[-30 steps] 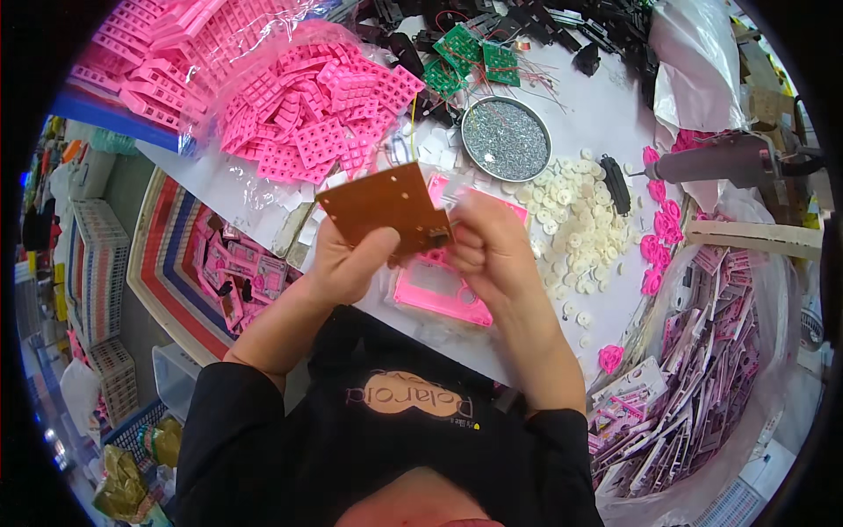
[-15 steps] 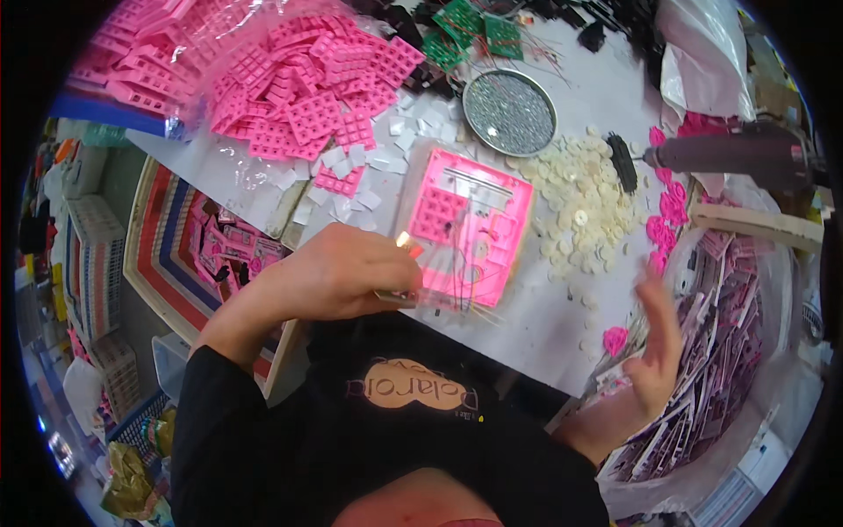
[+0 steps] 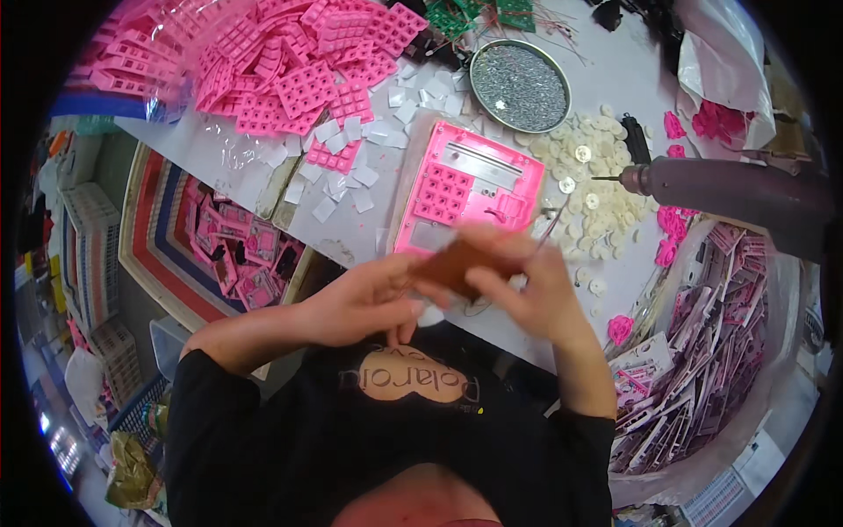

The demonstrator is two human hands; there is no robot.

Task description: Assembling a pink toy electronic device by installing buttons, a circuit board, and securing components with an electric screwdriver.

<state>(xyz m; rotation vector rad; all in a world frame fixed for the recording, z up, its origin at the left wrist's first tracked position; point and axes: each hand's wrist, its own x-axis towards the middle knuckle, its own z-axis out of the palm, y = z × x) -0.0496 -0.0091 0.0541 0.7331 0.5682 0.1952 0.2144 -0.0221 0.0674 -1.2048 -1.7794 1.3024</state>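
Note:
Both hands meet over the near part of a pink plastic case [image 3: 518,195], which lies open side up at the table's front edge. A flat brown board [image 3: 458,266], smeared by motion, is between them. My left hand [image 3: 373,303] grips its left side with bent fingers. My right hand [image 3: 536,290], also blurred, pinches its right side, and thin wires stick up beside those fingers. Inside the case are a pink keypad piece [image 3: 441,191] and a silvery strip. Below the hands shows a small white round piece [image 3: 430,316].
A heap of pink keypads [image 3: 303,83] and scattered white squares [image 3: 325,209] lie at left. Behind the case stands a round tin of screws [image 3: 565,98]. Cream discs [image 3: 606,145] spread rightward, beneath an electric screwdriver [image 3: 711,184]. A bag of pink-and-white parts [image 3: 711,351] stands at right.
My right hand has come in from the right to the case and closed on the brown board. My left hand has shifted slightly right. The wires have lifted off the case.

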